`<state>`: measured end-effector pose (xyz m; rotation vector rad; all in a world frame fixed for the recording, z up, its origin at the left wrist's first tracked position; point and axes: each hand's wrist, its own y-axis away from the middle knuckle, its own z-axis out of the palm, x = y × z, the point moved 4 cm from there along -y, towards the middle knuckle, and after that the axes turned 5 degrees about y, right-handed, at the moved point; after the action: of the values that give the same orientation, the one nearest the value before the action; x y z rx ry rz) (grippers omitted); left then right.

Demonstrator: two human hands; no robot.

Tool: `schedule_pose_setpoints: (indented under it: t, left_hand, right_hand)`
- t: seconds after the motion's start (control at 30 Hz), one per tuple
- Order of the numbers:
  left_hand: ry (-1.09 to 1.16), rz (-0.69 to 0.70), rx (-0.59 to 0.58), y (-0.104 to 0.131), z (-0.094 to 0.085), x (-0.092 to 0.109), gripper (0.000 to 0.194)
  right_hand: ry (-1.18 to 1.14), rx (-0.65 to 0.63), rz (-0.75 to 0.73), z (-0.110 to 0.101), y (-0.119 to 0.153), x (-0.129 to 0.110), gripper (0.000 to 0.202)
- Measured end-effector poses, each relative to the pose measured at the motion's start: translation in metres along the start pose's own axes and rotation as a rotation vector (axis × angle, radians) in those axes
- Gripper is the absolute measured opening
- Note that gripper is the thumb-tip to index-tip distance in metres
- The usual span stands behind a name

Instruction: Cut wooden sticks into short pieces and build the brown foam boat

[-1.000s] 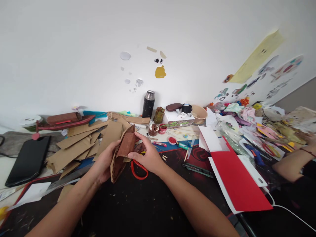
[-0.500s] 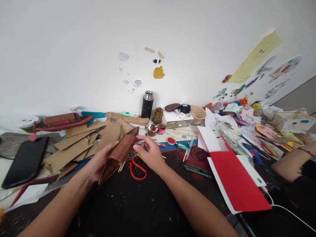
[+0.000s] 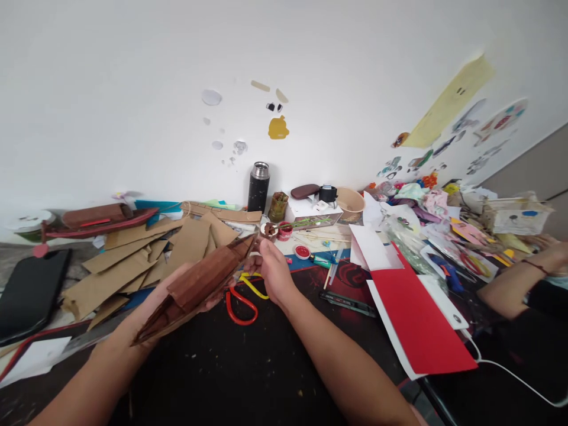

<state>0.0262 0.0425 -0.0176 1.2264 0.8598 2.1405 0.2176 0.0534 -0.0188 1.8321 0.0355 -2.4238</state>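
Note:
A brown model boat [image 3: 202, 281] with a curved roof lies slantwise across my left hand [image 3: 166, 290], which is wrapped round it from below and behind. The boat hides part of those fingers. At its far pointed end, my right hand [image 3: 273, 266] has thumb and fingers closed on the tip. Scissors with one red and one yellow handle [image 3: 242, 306] lie on the dark mat just below the hands. Behind the left hand is a pile of cut brown cardboard strips [image 3: 118, 269].
A dark red boat [image 3: 102, 225] stands at the back left above a black phone [image 3: 33, 296]. A black flask [image 3: 258, 188] is by the wall. Red card [image 3: 421, 319] and a cutter [image 3: 347, 304] lie right. Another person's arm [image 3: 515, 284] is far right.
The boat has turned flatter, showing more of its roof, and its near end has moved left and down. The yellow scissor handle now shows more. The whole view has shifted slightly.

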Motion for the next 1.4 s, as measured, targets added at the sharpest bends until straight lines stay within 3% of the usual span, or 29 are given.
schedule_pose_setpoints:
  t: [0.1,0.17,0.3,0.47,0.57,0.7,0.83,1.07,1.4]
  left_hand:
    - [-0.086,-0.146,-0.135,0.007,0.008,-0.012,0.043]
    - [-0.033,-0.086,-0.233,0.015,0.008,-0.016,0.043]
    - [0.053,-0.031,-0.262,0.025,-0.003,-0.016,0.054]
    - [0.152,0.129,-0.218,0.025,-0.008,0.006,0.072]
    - [0.142,0.226,-0.257,0.025,-0.004,0.014,0.078]
    - [0.163,0.375,-0.248,0.025,0.002,0.013,0.046]
    - [0.206,0.390,-0.196,0.024,0.006,0.001,0.020]
    - [0.228,0.461,-0.225,0.019,0.007,-0.005,0.019]
    - [0.366,0.557,-0.152,0.030,0.017,-0.006,0.016]
  right_hand:
    - [-0.084,-0.012,0.028,0.006,-0.001,0.000,0.066]
    - [-0.093,0.011,0.041,0.006,-0.002,0.003,0.063]
    - [-0.085,0.125,0.056,-0.004,-0.005,0.016,0.065]
    - [-0.065,0.288,0.016,-0.025,-0.009,0.026,0.063]
    - [-0.067,0.350,-0.013,-0.035,-0.010,0.028,0.061]
    - [-0.061,0.370,-0.037,-0.036,-0.008,0.028,0.062]
    - [-0.013,0.332,-0.067,-0.032,-0.004,0.027,0.061]
    - [0.022,0.321,-0.087,-0.030,-0.001,0.024,0.060]
    - [0.055,0.322,-0.147,-0.029,0.002,0.018,0.056]
